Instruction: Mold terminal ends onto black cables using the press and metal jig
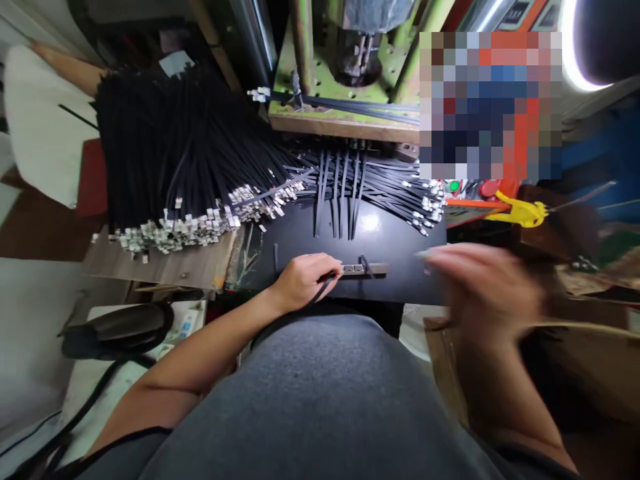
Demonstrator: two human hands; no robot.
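Note:
My left hand (pixel 313 277) is closed, with a flat black cable (pixel 324 288) running out from under its fingers towards my body. Its fingertips touch the left end of a narrow metal bar fixture (pixel 377 269) that has small silvery slots. A short black piece (pixel 367 265) lies across this fixture. To the right, my right hand (pixel 483 280) is raised and blurred by motion, its fingers pressed together. A small pale tip shows at those fingers, too smeared to name.
A big pile of black cables (pixel 190 147) with silvery connectors lies at left. More cables (pixel 400 187) spread below a green press (pixel 345 100); several cable ends point towards me on the dark tabletop (pixel 300 233). Yellow-handled pliers (pixel 523 210) and a green button (pixel 455 186) are at right.

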